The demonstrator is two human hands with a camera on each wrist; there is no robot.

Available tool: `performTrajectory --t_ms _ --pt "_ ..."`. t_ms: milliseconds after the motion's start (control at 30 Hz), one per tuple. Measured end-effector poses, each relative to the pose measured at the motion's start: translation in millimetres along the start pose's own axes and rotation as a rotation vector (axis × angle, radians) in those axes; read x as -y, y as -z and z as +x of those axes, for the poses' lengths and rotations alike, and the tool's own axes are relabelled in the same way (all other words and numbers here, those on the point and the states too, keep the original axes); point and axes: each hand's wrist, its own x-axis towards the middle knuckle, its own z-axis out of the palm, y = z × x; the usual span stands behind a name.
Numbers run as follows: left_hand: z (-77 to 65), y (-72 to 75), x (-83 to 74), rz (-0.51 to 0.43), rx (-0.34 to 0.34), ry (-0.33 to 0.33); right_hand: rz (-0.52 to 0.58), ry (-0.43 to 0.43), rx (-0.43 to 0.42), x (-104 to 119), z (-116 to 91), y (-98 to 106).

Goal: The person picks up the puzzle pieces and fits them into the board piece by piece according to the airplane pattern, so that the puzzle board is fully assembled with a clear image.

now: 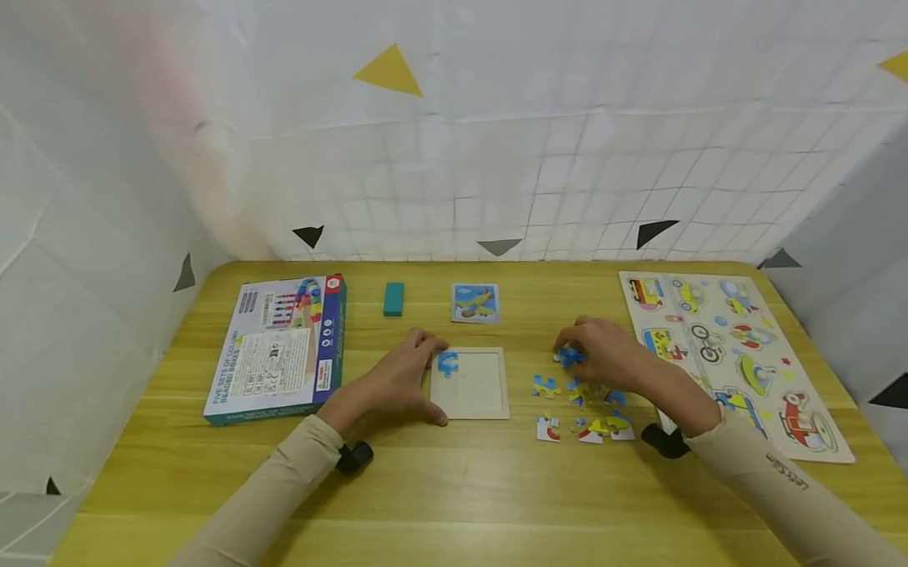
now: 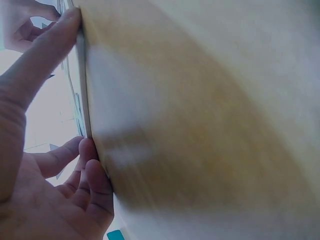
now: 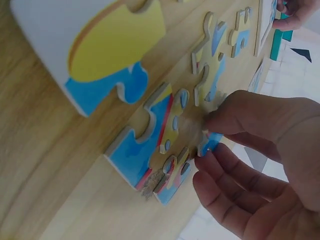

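A square wooden puzzle tray [image 1: 469,412] lies on the table with one blue jigsaw piece [image 1: 448,364] in its upper left corner. My left hand [image 1: 397,379] holds the tray by its left side, thumb at the near corner and curled fingers at the far one; the left wrist view shows both touching the tray's edge [image 2: 84,95]. Between thumb and fingertips, my right hand [image 1: 610,353] pinches a blue jigsaw piece [image 1: 571,356], seen also as a puzzle piece [image 3: 212,142] in the right wrist view. Several loose pieces [image 1: 546,387] lie beneath and beside that hand.
Behind the tray are a small picture card [image 1: 475,304] with a yellow plane and a teal block [image 1: 394,299]. A boxed bead set [image 1: 276,348] lies at the left. On the right, a large vehicle puzzle board [image 1: 749,348] lies partly under the right forearm.
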Motion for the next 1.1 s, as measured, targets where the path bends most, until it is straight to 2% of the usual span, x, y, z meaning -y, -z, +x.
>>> performTrajectory --t_ms 600,833,1100 --pt "-0.8 -0.4 -4.5 -0.009 -0.005 -0.009 -0.026 0.015 -0.047 6.2 -0.9 5.4" --pt "-0.8 0.7 -3.7 -0.011 -0.004 0.009 -0.022 0.042 -0.070 14.3 2.7 8.3" --pt "-0.8 0.0 -1.4 -0.016 -0.010 -0.002 -0.030 0.078 -0.072 27.6 8.7 13.4"
